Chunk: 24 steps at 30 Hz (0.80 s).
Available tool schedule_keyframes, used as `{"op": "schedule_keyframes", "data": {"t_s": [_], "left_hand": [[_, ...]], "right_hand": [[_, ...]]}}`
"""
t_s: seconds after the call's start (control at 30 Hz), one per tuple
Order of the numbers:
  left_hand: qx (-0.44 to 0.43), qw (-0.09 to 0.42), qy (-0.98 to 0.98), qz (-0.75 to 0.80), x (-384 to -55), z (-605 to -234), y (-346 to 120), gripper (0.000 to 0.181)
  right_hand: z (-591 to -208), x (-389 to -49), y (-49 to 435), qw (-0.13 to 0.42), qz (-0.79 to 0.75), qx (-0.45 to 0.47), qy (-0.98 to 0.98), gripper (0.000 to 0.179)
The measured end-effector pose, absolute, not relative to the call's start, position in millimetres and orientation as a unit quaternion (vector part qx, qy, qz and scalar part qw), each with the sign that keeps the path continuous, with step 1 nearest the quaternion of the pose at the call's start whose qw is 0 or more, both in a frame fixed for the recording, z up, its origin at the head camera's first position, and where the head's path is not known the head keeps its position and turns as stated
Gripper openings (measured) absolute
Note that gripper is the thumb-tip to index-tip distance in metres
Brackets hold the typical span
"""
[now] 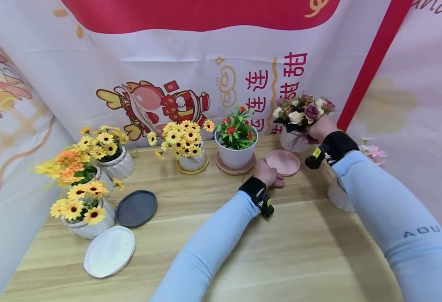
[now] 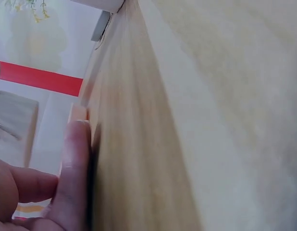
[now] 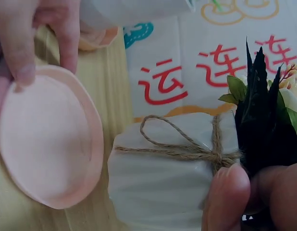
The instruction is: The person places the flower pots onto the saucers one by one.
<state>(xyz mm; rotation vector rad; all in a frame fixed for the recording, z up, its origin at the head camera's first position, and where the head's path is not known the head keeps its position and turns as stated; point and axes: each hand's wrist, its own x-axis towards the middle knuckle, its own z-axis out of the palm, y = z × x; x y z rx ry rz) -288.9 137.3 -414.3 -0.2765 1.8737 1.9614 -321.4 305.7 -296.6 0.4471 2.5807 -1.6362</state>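
Observation:
My left hand (image 1: 268,173) pinches the near left rim of a round pink saucer (image 1: 283,162), thumb on top. The saucer is low over the wooden table; whether it touches the wood I cannot tell. My right hand (image 1: 323,129) grips a white ribbed flowerpot (image 3: 163,168) near its top, where a twine bow is tied. Cream and purple roses (image 1: 304,112) with dark leaves fill this pot. In the left wrist view, a gap shows between the pot's base and the table. The pot is just behind the saucer, beside the curtain.
Left of the pink saucer stand a red-flowered pot (image 1: 236,151) and a yellow daisy pot (image 1: 192,159), each on a saucer. Further left are three flowerpots, a dark saucer (image 1: 136,208) and a white saucer (image 1: 109,251). A pink-flowered pot (image 1: 341,196) stands under my right forearm.

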Motion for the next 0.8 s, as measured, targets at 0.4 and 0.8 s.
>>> {"op": "schedule_keyframes", "data": {"t_s": [0.4,0.8], "left_hand": [[-0.088,0.148,0.652,0.738,-293,-420,137,0.028],[-0.088,0.155,0.642,0.746,-300,-424,139,0.028]], "right_hand": [[-320,-304,277,0.024,-0.528,0.118,0.841,0.033],[-337,-299,270,-0.038,-0.344,0.053,0.937,0.032]]}}
